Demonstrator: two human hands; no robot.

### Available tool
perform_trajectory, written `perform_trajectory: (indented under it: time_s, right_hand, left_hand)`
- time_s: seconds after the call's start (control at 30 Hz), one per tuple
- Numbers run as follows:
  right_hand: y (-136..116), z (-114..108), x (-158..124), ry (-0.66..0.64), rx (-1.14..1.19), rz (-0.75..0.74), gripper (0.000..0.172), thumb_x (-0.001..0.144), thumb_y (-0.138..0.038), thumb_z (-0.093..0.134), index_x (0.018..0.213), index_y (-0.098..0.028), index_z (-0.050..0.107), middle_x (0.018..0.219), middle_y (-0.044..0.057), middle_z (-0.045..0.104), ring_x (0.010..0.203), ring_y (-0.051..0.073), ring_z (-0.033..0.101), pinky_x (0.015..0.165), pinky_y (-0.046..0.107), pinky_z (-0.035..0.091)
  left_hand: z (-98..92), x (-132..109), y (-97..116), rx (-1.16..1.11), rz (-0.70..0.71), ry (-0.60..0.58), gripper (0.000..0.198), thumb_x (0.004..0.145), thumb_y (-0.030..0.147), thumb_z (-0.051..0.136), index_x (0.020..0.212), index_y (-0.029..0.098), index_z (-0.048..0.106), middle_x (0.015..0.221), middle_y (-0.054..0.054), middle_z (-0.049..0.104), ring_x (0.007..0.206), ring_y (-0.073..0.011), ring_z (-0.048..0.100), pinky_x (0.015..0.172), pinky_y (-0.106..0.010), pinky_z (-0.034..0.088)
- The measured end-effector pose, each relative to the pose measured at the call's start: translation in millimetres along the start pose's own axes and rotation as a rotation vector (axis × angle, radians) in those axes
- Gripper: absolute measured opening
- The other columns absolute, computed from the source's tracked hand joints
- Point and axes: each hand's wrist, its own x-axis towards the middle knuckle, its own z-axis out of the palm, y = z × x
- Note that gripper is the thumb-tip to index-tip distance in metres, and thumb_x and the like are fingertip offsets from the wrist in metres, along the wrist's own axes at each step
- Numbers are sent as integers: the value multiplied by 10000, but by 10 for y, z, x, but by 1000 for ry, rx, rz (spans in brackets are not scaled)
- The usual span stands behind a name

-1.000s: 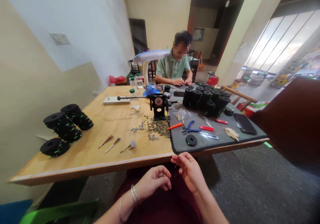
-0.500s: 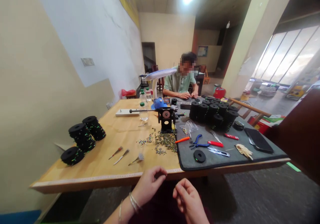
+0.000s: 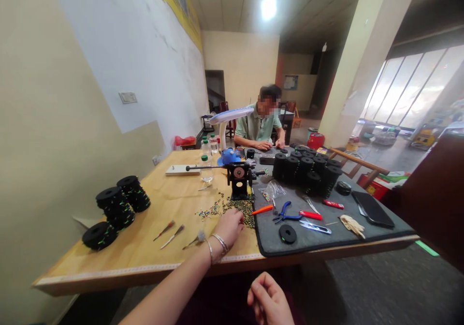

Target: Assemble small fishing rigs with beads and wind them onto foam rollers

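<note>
My left hand (image 3: 229,227) reaches out over the wooden table (image 3: 145,259), fingers curled down at the near edge of a scatter of small dark beads (image 3: 239,206). Whether it holds any bead I cannot make out. Silver bangles circle that wrist. My right hand (image 3: 267,300) stays low below the table's front edge, fingers curled in a loose fist, with nothing visible in it. A black hand-crank winder (image 3: 238,178) with a long rod stands just behind the beads.
Three small tools (image 3: 174,234) lie left of my left hand. Black spools (image 3: 116,204) sit at the left; more spools (image 3: 308,168) stand on a grey mat (image 3: 308,240) with pliers (image 3: 286,214), a black disc (image 3: 287,233) and scissors. Another person sits at the far end behind a desk lamp (image 3: 228,122).
My left hand rose from my lap and went forward onto the table to the beads. My right hand dropped lower and nearer. The view tilted upward.
</note>
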Motion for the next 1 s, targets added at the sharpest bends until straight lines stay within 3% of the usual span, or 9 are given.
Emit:
perform_trajectory:
  time_s: [0.27,0.37,0.5,0.53,0.6,0.77,0.9,1.0]
  right_hand:
    - [7,-46,-44,32,19,-55,484,643,-601,689,648,-174,461,521,-39,588,308,-1,307,293,117,181]
    - [-28,-26,-86,61,19,-67,461,673,-579,681,661,-172,464,540,-32,593,343,11,344,309,113,214]
    - [-88,33,-156,42,1,-86,434,703,-555,669,679,-173,465,572,-18,608,394,37,419,332,117,270]
    - [-102,55,-173,30,-5,-93,426,712,-550,664,685,-174,464,584,-11,614,412,46,442,339,119,284]
    - [-122,107,-207,-3,-27,-105,412,729,-540,653,698,-175,464,624,9,636,454,66,487,353,126,311]
    - [-88,242,-271,-83,-162,-134,383,776,-530,602,716,-172,479,691,39,658,473,79,507,362,141,334]
    - [-17,297,-270,-98,-287,-168,364,816,-515,555,714,-173,481,612,11,625,419,66,464,355,146,316]
    - [0,312,-246,-99,-322,-174,351,828,-502,543,715,-176,478,587,2,614,416,66,459,362,149,318]
  left_hand:
    - [-4,135,81,-19,43,-105,110,712,88,592,650,178,576,817,-85,586,925,-261,499,844,-377,345]
    - [-84,-25,133,-120,53,-114,103,766,105,523,711,182,564,804,-65,589,848,-224,510,797,-350,370]
    - [-136,-468,159,-327,14,-154,94,828,178,462,839,171,556,738,-22,596,679,-152,522,632,-258,409]
    - [-127,-600,160,-428,-24,-168,107,836,198,462,874,162,555,735,-20,601,663,-139,529,609,-243,410]
    - [-84,-860,163,-872,-232,-204,159,811,258,545,918,145,576,712,-18,617,608,-120,526,555,-224,392]
    - [50,-1309,176,-1558,-620,-167,203,663,240,758,776,143,621,716,-26,654,622,-112,571,510,-194,378]
    - [117,-1431,157,-1861,-842,-159,122,683,143,741,759,133,645,810,-54,691,709,-134,626,536,-197,426]
    - [168,-1452,126,-1934,-980,-147,27,757,105,664,776,124,659,772,-45,699,599,-104,615,505,-191,422]
